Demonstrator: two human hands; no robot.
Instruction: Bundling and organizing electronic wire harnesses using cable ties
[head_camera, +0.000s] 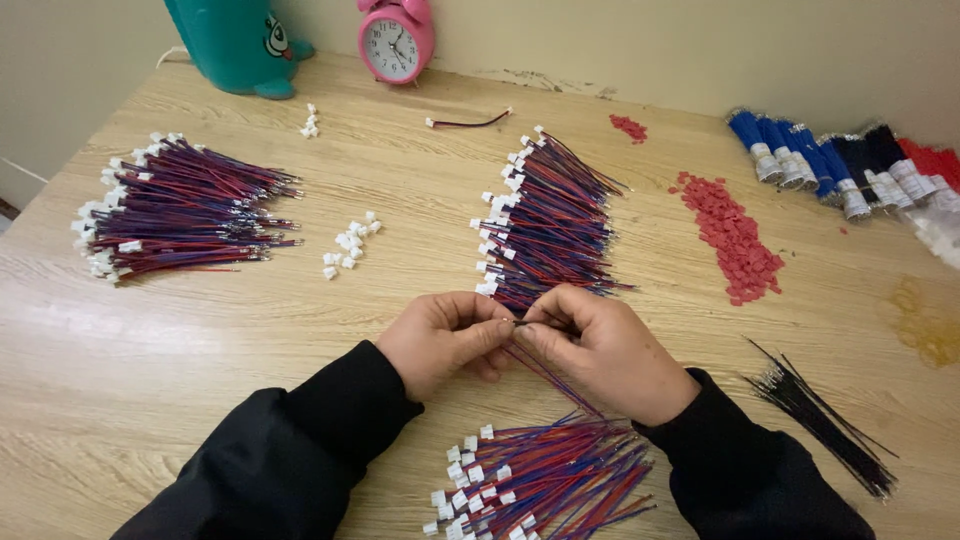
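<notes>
Wire heaps: three heaps of red-and-blue wires with white plug ends are counted on the tabletop (150, 380); one heap near the left edge (185, 205), one in the middle just beyond the hands (550, 225), one at the near edge between the sleeves (540, 480), partly cut off by the frame.
Loose wire: a single red-and-black lead (470, 122) is seen near the far edge.
White connectors: two small scatters are seen, one between the left and middle heaps (350, 245), a smaller one by the far edge (311, 120).
Red pieces: one long spread (735, 235) and one small patch (628, 127) are seen toward the right side.
Taped bundles: blue, black, red and white bundles (830, 160) are lined at the far right corner; their count cannot be told, as they are cut off.
Black wires: one loose bunch (820, 415) is laid near the right edge.
Other things: one pink alarm clock (396, 42) and one teal toy figure (240, 45), both cut off at the top.
Left hand (445, 340): fingers pressed together, pinching the end of a thin wire (545, 370).
Right hand (600, 350): fingers closed on the same wire, touching the left fingertips; the wire is run down toward the near heap.
Hidden: the pinched wire end is too small to make out.
</notes>
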